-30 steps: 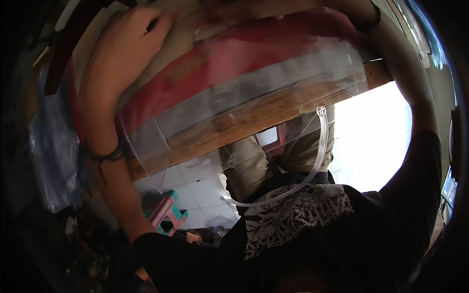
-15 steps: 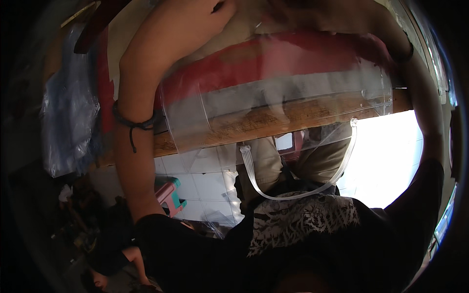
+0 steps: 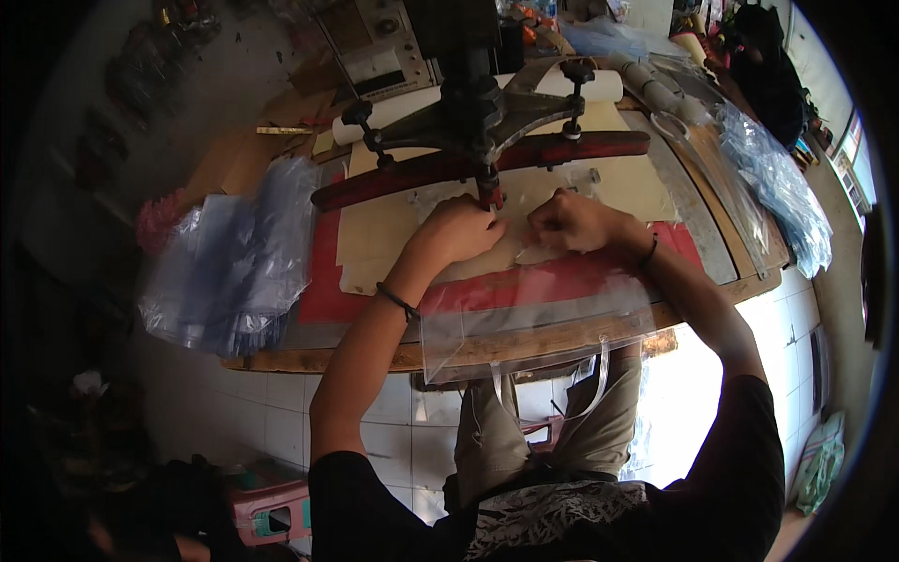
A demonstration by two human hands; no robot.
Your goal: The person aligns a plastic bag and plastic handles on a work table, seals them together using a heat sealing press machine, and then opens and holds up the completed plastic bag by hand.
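Observation:
A clear plastic bag [image 3: 543, 295] lies on the table's near edge, its clear strap handle [image 3: 600, 375] hanging over my lap. My left hand [image 3: 459, 229] is closed beyond the bag, fingertips under the middle of the press; what they hold is hidden. To its right, my right hand [image 3: 576, 223] is curled, with thumb and fingers pinched at a bit of clear plastic by the bag's far part. Just above both hands hangs a dark press head with a long curved red-black bar [image 3: 421, 178]. Tan sheet [image 3: 375, 239] and red sheet [image 3: 323, 253] lie beneath.
Stacked clear plastic bags [image 3: 234, 253] lie left of the work area, more plastic [image 3: 782, 187] at the right edge. A white roll [image 3: 599, 86] and a machine box [image 3: 375, 47] stand behind the press. A pink stool [image 3: 272, 510] is on the floor, lower left.
The view has tilted up and back, bringing the press, the tabletop and both hands into sight. The bag still lies over the table edge with its handle hanging down.

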